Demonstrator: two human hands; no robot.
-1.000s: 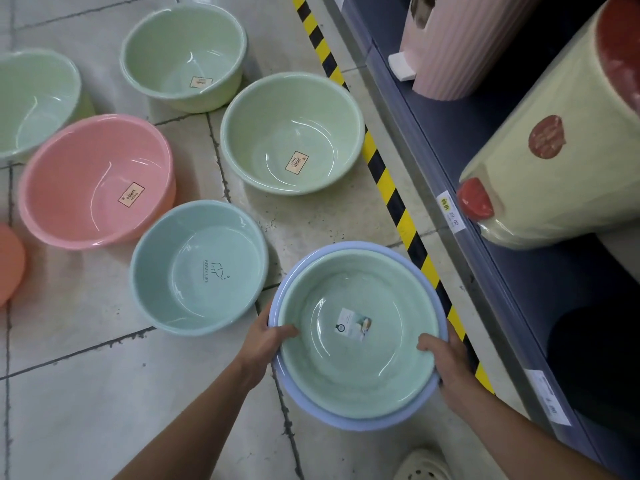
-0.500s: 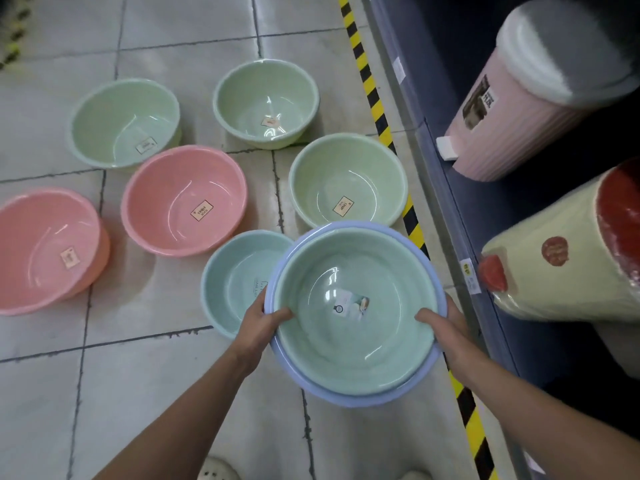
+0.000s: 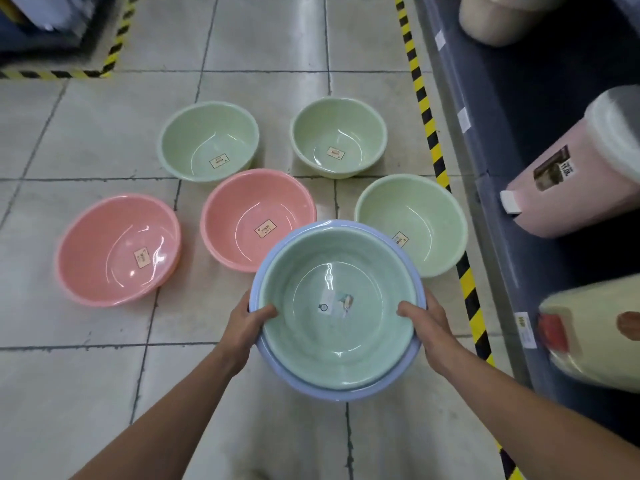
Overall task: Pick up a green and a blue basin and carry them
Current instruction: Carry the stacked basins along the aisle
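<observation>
green basin (image 3: 311,344) nested in blue basin (image 3: 334,393)

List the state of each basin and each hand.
blue basin, held off the floor at its rim.
green basin, nested inside blue basin.
left hand, grips the rims.
right hand, grips the rims.
pink basins, upright on floor.
pale green basins, upright on floor.

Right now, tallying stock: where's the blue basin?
Head view, lower centre: the blue basin holds the green basin, gripped by left hand and right hand.
</observation>
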